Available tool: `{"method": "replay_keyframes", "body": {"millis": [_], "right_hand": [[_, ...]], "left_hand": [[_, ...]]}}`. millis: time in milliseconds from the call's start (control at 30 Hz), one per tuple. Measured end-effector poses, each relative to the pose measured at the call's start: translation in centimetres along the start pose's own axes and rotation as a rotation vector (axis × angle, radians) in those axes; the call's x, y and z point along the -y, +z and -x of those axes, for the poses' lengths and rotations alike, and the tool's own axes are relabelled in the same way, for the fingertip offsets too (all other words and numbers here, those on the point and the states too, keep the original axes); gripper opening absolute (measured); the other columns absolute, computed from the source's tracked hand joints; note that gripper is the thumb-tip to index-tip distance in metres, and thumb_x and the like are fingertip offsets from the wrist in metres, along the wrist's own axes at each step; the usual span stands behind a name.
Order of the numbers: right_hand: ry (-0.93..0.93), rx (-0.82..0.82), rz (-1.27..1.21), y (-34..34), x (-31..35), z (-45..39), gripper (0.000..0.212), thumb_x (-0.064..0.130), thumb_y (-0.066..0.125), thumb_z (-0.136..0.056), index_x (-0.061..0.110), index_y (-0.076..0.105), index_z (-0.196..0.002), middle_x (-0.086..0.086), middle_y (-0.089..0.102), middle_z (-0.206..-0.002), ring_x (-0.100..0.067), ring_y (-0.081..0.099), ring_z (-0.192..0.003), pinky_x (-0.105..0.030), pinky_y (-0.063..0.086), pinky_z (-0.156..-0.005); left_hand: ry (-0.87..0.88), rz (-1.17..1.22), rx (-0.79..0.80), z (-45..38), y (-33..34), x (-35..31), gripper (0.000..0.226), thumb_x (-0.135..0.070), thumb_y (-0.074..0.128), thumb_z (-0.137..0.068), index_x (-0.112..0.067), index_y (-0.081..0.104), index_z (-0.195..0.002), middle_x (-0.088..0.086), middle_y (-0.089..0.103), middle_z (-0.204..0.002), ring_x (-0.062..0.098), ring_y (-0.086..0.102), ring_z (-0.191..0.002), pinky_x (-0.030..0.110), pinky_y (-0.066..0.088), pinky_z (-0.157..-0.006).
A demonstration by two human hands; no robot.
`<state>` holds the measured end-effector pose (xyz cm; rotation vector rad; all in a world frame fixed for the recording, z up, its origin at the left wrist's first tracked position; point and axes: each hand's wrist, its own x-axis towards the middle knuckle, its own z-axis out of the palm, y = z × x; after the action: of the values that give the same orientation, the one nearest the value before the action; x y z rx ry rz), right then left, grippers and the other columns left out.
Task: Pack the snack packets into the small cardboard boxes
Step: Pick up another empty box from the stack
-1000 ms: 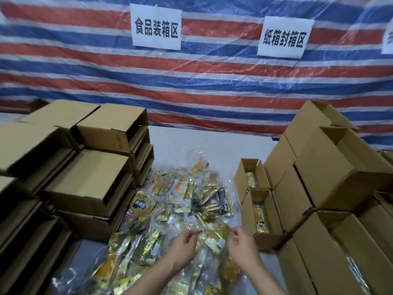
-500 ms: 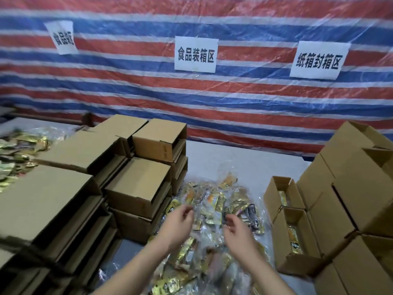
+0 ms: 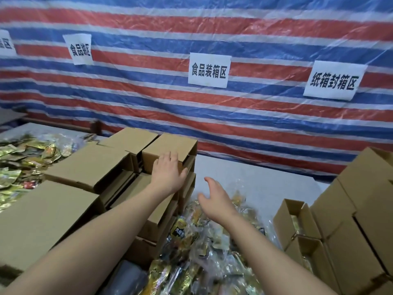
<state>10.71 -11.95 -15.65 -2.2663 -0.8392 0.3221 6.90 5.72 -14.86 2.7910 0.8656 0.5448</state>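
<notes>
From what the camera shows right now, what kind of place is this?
Probably a small packing workshop for food. Paper signs on a striped tarpaulin mark work zones, small cardboard boxes stand in stacks, and loose snack packets are heaped on the table.

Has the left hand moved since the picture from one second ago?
Yes. The left hand left the snack packets and went up-left, to the top box of the stack, where its fingers now rest.

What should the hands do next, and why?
Probably take the top box off the stack. The left hand already rests on it with straight fingers, with no grip yet. The right hand hangs open and empty above the packets, ready to help.
</notes>
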Motion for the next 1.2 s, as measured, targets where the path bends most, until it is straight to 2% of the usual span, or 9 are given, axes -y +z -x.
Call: {"method": "replay_keyframes", "body": {"millis": [300, 467, 567, 700, 800, 867, 1000, 1100, 1200], "right_hand": [[0.001, -0.014, 0.041, -1.9, -0.3, -3.5, 0.065, 0.033, 0.046, -0.099, 0.018, 0.021, -0.157, -0.002, 0.023, -0.163, -0.018, 0.022, -0.149, -0.031, 0.02, -0.118], [0.011, -0.012, 0.028, -3.0, -0.9, -4.4, 0.065, 0.029, 0.045, -0.099, 0.018, 0.02, -0.157, -0.002, 0.022, -0.163, -0.019, 0.022, -0.149, -0.032, 0.021, -0.118], [0.008, -0.026, 0.018, -3.6, -0.8, -4.5, 0.064, 0.029, 0.046, -0.098, 0.019, 0.02, -0.156, -0.001, 0.023, -0.163, -0.02, 0.024, -0.148, -0.035, 0.023, -0.117], [-0.004, -0.066, 0.011, -5.2, -0.5, -4.5, 0.063, 0.029, 0.047, -0.099, 0.02, 0.021, -0.156, -0.001, 0.023, -0.163, -0.021, 0.025, -0.148, -0.036, 0.024, -0.117], [-0.019, -0.132, 0.038, -7.5, -0.1, -4.5, 0.064, 0.029, 0.049, -0.099, 0.018, 0.022, -0.156, -0.004, 0.024, -0.162, -0.022, 0.025, -0.148, -0.037, 0.023, -0.119], [-0.034, -0.198, 0.044, -9.4, 0.3, -4.4, 0.065, 0.027, 0.053, -0.098, 0.016, 0.024, -0.155, -0.005, 0.026, -0.161, -0.023, 0.027, -0.147, -0.038, 0.025, -0.118], [-0.06, -0.254, 0.093, -13.8, 0.7, -3.7, 0.07, 0.025, 0.06, -0.094, 0.02, 0.026, -0.155, -0.002, 0.026, -0.159, -0.025, 0.031, -0.144, -0.045, 0.033, -0.117], [-0.064, -0.178, 0.209, -16.4, 0.1, -2.2, 0.065, 0.02, 0.062, -0.091, 0.024, 0.035, -0.15, 0.0, 0.037, -0.15, -0.022, 0.045, -0.132, -0.036, 0.046, -0.104], [-0.031, 0.021, 0.321, -17.2, -1.2, 0.3, 0.025, 0.02, 0.06, -0.092, 0.028, 0.061, -0.116, 0.004, 0.064, -0.108, -0.013, 0.067, -0.08, -0.021, 0.052, -0.057]], "left_hand": [[0.013, -0.143, 0.092, -5.3, 4.3, -0.8, 0.079, -0.055, 0.047, -0.093, -0.013, 0.019, -0.154, 0.012, 0.028, -0.158, 0.032, 0.025, -0.146, 0.051, 0.021, -0.117], [0.0, -0.233, 0.12, -6.2, 5.8, 0.0, 0.058, -0.029, 0.034, -0.098, -0.01, 0.024, -0.152, 0.01, 0.034, -0.154, 0.03, 0.027, -0.144, 0.05, 0.024, -0.115], [0.012, -0.253, 0.079, -6.0, 5.5, 0.4, 0.055, -0.02, 0.04, -0.097, -0.011, 0.031, -0.149, 0.008, 0.041, -0.15, 0.027, 0.032, -0.142, 0.049, 0.029, -0.113], [0.033, -0.102, -0.007, -5.8, 2.2, -0.3, 0.04, -0.013, 0.05, -0.092, -0.014, 0.05, -0.131, 0.008, 0.059, -0.129, 0.028, 0.053, -0.122, 0.046, 0.04, -0.104], [0.048, 0.183, -0.051, -4.9, -1.7, -1.7, 0.025, -0.012, 0.042, -0.097, -0.014, 0.06, -0.114, 0.01, 0.066, -0.112, 0.031, 0.062, -0.104, 0.044, 0.05, -0.094], [0.087, 0.339, 0.008, -3.7, -4.1, -2.7, 0.026, -0.015, 0.04, -0.099, -0.015, 0.062, -0.112, 0.008, 0.067, -0.111, 0.028, 0.062, -0.105, 0.044, 0.051, -0.093], [0.225, 0.447, 0.188, -0.8, -7.9, -4.8, 0.031, -0.017, 0.041, -0.102, -0.016, 0.061, -0.127, 0.001, 0.063, -0.118, 0.02, 0.058, -0.111, 0.038, 0.049, -0.099], [0.307, 0.51, 0.306, 1.6, -9.3, -6.1, 0.031, -0.02, 0.042, -0.104, -0.02, 0.06, -0.129, -0.005, 0.062, -0.118, 0.012, 0.055, -0.112, 0.031, 0.046, -0.099], [0.339, 0.591, 0.393, 4.3, -9.6, -6.9, 0.023, -0.024, 0.044, -0.104, -0.026, 0.06, -0.121, -0.014, 0.062, -0.109, -0.001, 0.056, -0.102, 0.017, 0.044, -0.089]]}}
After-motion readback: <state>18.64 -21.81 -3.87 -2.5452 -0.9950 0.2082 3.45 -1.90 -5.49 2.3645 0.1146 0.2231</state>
